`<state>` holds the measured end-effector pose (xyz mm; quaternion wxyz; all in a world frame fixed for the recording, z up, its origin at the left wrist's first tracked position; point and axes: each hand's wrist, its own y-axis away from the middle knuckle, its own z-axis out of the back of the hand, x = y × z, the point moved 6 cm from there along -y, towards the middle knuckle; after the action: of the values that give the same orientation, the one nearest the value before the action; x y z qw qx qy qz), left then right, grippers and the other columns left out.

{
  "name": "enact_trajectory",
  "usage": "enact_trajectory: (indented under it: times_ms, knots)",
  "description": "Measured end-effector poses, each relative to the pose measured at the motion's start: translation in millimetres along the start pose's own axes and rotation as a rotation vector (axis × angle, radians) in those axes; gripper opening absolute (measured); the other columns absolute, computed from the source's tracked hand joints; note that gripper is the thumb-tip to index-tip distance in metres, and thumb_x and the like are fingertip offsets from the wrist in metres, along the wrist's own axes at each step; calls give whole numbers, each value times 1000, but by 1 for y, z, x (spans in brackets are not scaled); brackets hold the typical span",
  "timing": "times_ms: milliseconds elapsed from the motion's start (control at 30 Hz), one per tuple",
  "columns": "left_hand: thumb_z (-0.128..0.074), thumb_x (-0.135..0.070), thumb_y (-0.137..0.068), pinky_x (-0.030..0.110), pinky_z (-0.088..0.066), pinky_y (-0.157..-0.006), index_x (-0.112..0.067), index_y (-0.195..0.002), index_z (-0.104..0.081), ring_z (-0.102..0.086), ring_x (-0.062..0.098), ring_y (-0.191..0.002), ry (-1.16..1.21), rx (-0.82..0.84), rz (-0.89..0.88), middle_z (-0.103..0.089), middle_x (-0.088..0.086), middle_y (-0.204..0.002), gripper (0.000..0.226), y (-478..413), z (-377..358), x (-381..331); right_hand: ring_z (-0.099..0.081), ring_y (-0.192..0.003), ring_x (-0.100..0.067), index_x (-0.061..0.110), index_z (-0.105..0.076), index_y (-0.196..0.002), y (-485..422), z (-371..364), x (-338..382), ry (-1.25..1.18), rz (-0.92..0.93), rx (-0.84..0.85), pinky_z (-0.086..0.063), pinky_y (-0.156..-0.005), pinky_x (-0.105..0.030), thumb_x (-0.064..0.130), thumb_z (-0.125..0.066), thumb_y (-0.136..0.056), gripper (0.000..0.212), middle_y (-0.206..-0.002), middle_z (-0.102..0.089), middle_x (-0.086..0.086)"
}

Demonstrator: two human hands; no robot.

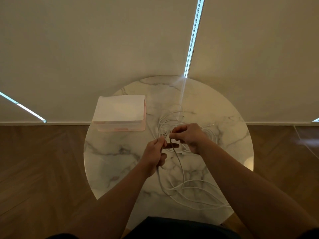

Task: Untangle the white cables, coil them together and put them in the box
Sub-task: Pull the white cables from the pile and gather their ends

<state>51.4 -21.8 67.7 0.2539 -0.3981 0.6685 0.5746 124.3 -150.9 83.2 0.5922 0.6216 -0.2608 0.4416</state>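
Observation:
White cables (pixel 174 118) lie tangled on a round marble table (pixel 110 152), with loose loops trailing toward the near edge (pixel 193 188). My left hand (pixel 155 154) grips a strand that hangs down from its fist, forefinger pointing right. Just right of it, my right hand (pixel 188 135) pinches another strand above the knot. The box (pixel 120 114), pale pink with a white lid flap raised at its back, sits at the table's left rear, apart from both hands.
A wooden floor surrounds the table on both sides. A pale wall with a skirting board rises behind it. A thin cord (pixel 309 149) runs across the floor at the far right.

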Motion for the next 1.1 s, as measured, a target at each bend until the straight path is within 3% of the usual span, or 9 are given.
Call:
enact_trajectory:
  times_ms: [100, 233, 367, 533, 667, 767, 867, 1100]
  knots:
    - [-36, -31, -106, 19, -17, -40, -13, -78, -44, -19, 9, -40, 15, -16, -9, -63, 8, -79, 35, 0, -5, -2, -50, -56, -9, 6, -70, -73, -3, 2, -4, -60, -61, -37, -38, -51, -21, -3, -77, -73, 11, -71, -66, -5]
    - [-35, -33, -106, 17, -16, -38, -14, -74, -43, -17, 8, -40, 15, -10, -59, -44, 1, -66, 38, -4, -4, -8, -51, -62, -20, 1, -57, -70, 1, -3, -11, -587, -278, -8, -46, -60, -29, -2, -54, -86, 17, -68, -54, -11]
    - [-35, -33, -106, 16, -14, -40, -15, -72, -41, -15, 7, -39, -31, 15, -50, -40, -1, -64, 39, -1, 9, 0, -51, -49, -20, 7, -47, -68, -11, 26, -8, -982, -329, -164, -55, -58, -34, 5, -48, -94, 26, -53, -45, -9]
    - [-35, -32, -106, 20, -8, -43, -15, -72, -41, -14, 7, -40, -17, 29, -26, -39, -1, -63, 38, 4, 36, 9, -48, -35, -15, 4, -50, -76, -26, 72, -20, -944, -294, -309, -53, -46, -27, 14, -47, -99, 26, -44, -45, -5]
    - [-33, -31, -106, 24, -7, -44, -13, -78, -45, -14, 9, -42, -39, 5, -47, -40, -1, -62, 35, 4, 47, 9, -46, -35, -12, 4, -59, -84, -26, 79, -18, -717, -256, -292, -52, -44, -25, 17, -48, -101, 24, -42, -43, -1]
    - [-34, -29, -106, 19, -14, -38, -8, -85, -51, -19, 9, -40, -125, -66, -79, -37, 1, -58, 35, 3, 49, 9, -51, -43, -15, 1, -62, -86, -22, 73, 0, -569, -169, -225, -53, -47, -26, 11, -53, -98, 17, -52, -48, -5]
    - [-39, -25, -105, 18, -21, -34, -1, -86, -57, -26, 5, -37, -237, -110, -96, -36, 0, -54, 35, 6, 47, 9, -58, -56, -17, -4, -62, -87, -22, 71, 22, -609, -91, -153, -52, -48, -23, 2, -56, -94, 11, -69, -56, -11]
    - [-42, -24, -104, 14, -20, -32, -11, -68, -43, -25, 1, -34, -333, 12, -30, -33, -1, -54, 38, 8, 32, 12, -33, -33, -3, 2, -60, -95, -23, 66, 27, -480, -219, -23, -23, -30, -15, 15, -44, -102, 22, -44, -38, 5]
